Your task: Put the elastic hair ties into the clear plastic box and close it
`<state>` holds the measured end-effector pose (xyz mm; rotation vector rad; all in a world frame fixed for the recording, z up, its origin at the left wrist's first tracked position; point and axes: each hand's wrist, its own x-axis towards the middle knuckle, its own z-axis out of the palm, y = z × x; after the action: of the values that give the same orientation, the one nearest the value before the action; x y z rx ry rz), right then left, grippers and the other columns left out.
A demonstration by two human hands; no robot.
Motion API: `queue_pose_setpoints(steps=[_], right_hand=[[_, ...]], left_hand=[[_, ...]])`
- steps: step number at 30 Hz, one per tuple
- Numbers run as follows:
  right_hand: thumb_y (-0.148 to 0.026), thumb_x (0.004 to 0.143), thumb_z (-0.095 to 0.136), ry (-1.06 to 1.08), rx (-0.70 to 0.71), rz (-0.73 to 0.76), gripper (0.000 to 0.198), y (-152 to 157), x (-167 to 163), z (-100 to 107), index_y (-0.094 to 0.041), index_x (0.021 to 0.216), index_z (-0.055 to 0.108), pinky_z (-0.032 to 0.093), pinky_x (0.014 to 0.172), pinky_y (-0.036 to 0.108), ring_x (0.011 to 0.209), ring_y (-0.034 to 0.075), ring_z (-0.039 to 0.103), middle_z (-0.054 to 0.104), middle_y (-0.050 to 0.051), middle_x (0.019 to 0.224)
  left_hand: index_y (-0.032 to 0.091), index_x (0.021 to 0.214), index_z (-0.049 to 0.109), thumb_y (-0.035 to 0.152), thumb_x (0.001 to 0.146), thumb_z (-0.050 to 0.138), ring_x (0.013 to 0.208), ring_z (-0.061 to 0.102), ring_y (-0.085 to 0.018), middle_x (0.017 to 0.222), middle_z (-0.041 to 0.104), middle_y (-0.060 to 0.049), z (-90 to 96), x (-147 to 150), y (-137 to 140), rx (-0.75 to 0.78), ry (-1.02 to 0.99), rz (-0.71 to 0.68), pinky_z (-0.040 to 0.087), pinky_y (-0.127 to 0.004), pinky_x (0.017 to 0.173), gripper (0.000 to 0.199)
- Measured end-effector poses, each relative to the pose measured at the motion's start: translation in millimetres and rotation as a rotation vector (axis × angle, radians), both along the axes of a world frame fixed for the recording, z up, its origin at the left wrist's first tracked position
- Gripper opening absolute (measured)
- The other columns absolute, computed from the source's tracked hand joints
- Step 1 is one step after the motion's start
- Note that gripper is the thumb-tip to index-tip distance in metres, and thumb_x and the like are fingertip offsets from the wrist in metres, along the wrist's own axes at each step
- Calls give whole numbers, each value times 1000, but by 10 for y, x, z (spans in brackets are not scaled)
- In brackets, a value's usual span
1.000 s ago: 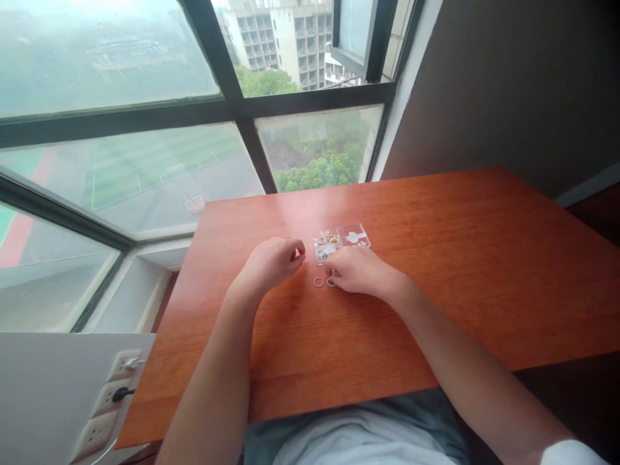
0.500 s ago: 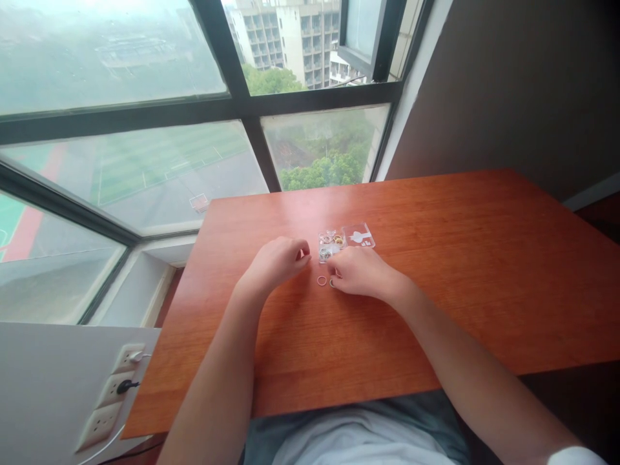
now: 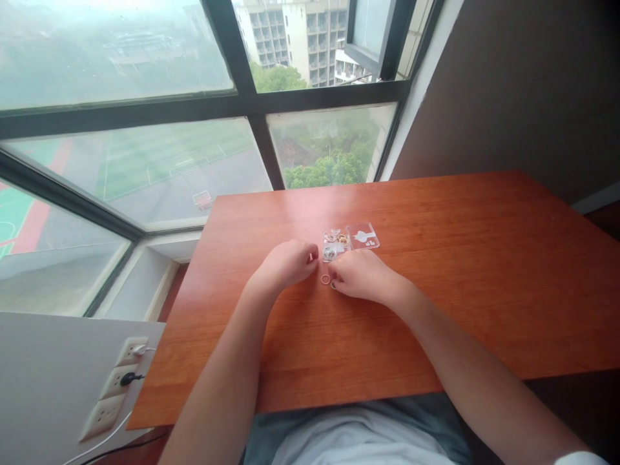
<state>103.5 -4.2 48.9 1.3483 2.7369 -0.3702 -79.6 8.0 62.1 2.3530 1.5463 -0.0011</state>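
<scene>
A small clear plastic box [image 3: 325, 257] lies on the table with several small rings in its compartments. Its clear lid [image 3: 364, 236], printed with white shapes, is folded back to the right. In front of the box, a pink ring [image 3: 325, 279] lies flat on the wood. Beside it a darker ring [image 3: 333, 285] shows partly under the fingertips of my right hand [image 3: 361, 272], which are closed on it. My left hand [image 3: 294, 263] rests just left of the box, fingers curled together; whatever they may hold is hidden.
The reddish-brown wooden table [image 3: 460, 258] reaches far to the right. Behind it stands a dark-framed window [image 3: 334, 97], and a grey wall [image 3: 508, 84] rises at the right. Power sockets [image 3: 116, 381] with plugs and cables sit low at the left.
The whole view has shifted slightly. My left hand has moved a little right, closer to the box. My right hand stays by the darker ring, which has shifted slightly toward the pink one.
</scene>
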Motion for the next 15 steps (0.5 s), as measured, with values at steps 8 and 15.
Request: queue_pose_setpoints(steps=[8,15], right_hand=[[-26,84,54,192,70,-249,19,118,91,20,-26,88,73,36,65,26,81,18,62,73,2,86],[-24,85,50,320,132,-375,24,192,100,-89,-25,93,73,33,63,25,71,15,58,71,1,82]], left_hand=[[20,77,68,18,80,48,60,56,-16,70,68,-5,-16,120,-44,-2,-25,-40,33,-26,54,20],[21,75,70,21,79,49,57,54,-14,72,69,-4,-23,62,-35,-92,-33,-77,33,-26,53,22]])
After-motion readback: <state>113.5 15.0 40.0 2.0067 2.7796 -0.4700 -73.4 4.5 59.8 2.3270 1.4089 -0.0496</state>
